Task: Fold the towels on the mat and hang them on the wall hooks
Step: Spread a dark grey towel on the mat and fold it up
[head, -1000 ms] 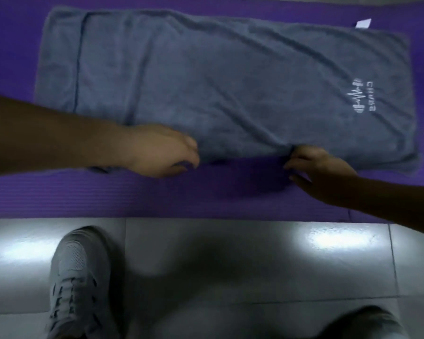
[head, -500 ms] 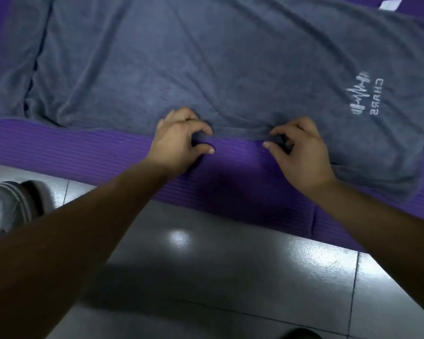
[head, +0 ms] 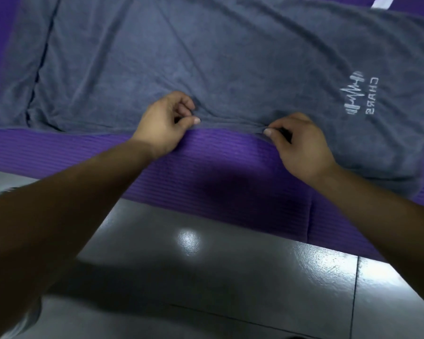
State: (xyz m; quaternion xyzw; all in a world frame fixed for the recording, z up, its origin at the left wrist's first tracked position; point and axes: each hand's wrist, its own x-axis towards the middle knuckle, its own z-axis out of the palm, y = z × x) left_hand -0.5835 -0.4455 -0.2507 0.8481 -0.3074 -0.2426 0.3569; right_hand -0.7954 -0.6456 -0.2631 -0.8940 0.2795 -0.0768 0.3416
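My left hand (head: 164, 123) pinches the near long edge of the grey towel (head: 206, 57) between thumb and curled fingers. My right hand (head: 301, 145) pinches the same edge a short way to the right, and the hem is bunched between the two grips.

The step in hand appears to be the first lengthwise fold. The next move calls for lifting this edge evenly with both hands and carrying it to the far edge, toward the top of the frame.

The towel lies flat on the purple mat (head: 206, 172), filling the upper half of the frame. Its long axis runs left to right, dipping slightly at the right. The printed logo (head: 357, 96) marks the right end. A white tag (head: 382, 2) sits at the far edge, upper right.
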